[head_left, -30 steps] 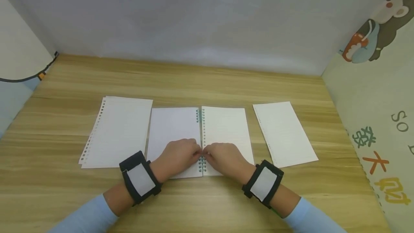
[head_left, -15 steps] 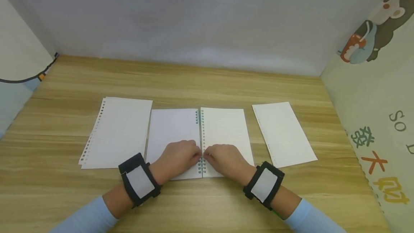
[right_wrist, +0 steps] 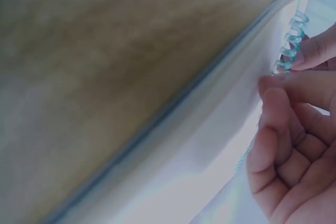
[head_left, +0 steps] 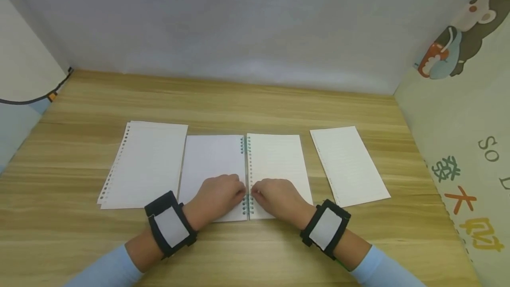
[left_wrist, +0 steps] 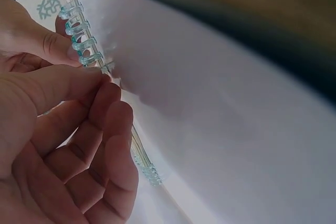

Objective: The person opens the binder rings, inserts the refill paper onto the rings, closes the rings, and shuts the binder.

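A loose-leaf notebook lies open on the wooden table, its plain left page and lined right page flat. Clear teal binder rings run down its spine. My left hand pinches the rings between thumb and index finger, the other fingers loosely curled. From the other side my right hand pinches the rings at about the same height; its thumb and index finger meet just below several rings in the right wrist view. Whether the rings are sprung apart under the fingertips is hidden.
Left of the notebook lies a stack of punched loose sheets. A single lined sheet lies tilted on the right. A grey-white wall rises behind the table, and a printed panel stands along the right.
My left hand has shifted slightly left, and the gap between the two hands and the two rows of rings is a little wider. The loose sheets stay where they were.
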Demonstrator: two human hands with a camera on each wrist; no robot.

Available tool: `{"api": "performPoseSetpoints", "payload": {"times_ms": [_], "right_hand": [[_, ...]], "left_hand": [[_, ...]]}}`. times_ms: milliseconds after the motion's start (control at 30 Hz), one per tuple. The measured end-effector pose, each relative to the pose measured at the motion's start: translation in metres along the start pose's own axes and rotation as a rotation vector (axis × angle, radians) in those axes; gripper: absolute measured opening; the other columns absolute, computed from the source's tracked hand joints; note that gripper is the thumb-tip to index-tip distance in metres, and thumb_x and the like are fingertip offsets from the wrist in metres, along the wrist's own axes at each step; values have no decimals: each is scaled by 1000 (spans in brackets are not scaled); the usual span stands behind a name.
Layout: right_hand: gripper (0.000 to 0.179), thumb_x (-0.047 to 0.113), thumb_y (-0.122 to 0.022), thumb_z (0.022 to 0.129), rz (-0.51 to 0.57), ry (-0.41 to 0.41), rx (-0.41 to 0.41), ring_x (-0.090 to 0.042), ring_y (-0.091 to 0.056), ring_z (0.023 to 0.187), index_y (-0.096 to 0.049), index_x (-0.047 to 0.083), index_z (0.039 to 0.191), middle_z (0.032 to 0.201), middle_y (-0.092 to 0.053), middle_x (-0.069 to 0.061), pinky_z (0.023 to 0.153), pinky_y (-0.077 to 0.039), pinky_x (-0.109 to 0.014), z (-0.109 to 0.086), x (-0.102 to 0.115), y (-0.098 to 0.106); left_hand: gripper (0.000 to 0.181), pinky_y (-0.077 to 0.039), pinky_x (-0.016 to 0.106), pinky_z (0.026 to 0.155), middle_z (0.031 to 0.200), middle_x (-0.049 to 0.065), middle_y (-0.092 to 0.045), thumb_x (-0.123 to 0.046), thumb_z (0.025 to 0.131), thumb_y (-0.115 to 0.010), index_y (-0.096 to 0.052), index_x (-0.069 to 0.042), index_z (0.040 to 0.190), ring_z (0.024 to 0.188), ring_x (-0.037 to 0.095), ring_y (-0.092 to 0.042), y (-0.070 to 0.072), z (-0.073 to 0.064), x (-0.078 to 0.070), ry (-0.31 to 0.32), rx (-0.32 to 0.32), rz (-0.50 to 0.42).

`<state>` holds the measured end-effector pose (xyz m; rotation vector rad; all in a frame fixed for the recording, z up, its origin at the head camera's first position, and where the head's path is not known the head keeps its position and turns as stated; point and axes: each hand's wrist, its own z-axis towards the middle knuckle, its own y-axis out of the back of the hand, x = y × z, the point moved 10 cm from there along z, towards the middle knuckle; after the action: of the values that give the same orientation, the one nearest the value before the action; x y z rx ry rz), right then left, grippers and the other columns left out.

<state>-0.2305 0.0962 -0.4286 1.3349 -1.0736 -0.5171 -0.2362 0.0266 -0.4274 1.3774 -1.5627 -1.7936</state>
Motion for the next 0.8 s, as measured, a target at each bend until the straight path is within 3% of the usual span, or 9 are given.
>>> {"api": "performPoseSetpoints", "payload": {"times_ms": [433,633,800], "right_hand": [[14,18,-61,90,-28,14,-17,-5,-61,70,-72,12,95,83,-71,3,66,-51,-23,-3,-3,1],[16,21,-64,87,-93,-1,-61,-10,-56,75,-72,13,99,84,-64,2,68,-46,-24,-7,-14,12],[32,30,-73,81,-88,-53,-76,-19,-52,88,-69,17,110,100,-61,-4,75,-43,-33,-11,-31,17]], "left_hand": [[9,-39,22,52,67,-5,-56,-19,88,-64,-70,-13,84,58,6,-46,2,-3,2,3,-9,40],[22,-46,27,65,89,-1,-63,-26,84,-69,-70,-13,102,79,14,-55,2,-6,13,28,15,45],[36,-48,36,81,106,3,-64,-30,79,-74,-67,-13,111,96,20,-57,6,-8,22,41,-4,40]]}}
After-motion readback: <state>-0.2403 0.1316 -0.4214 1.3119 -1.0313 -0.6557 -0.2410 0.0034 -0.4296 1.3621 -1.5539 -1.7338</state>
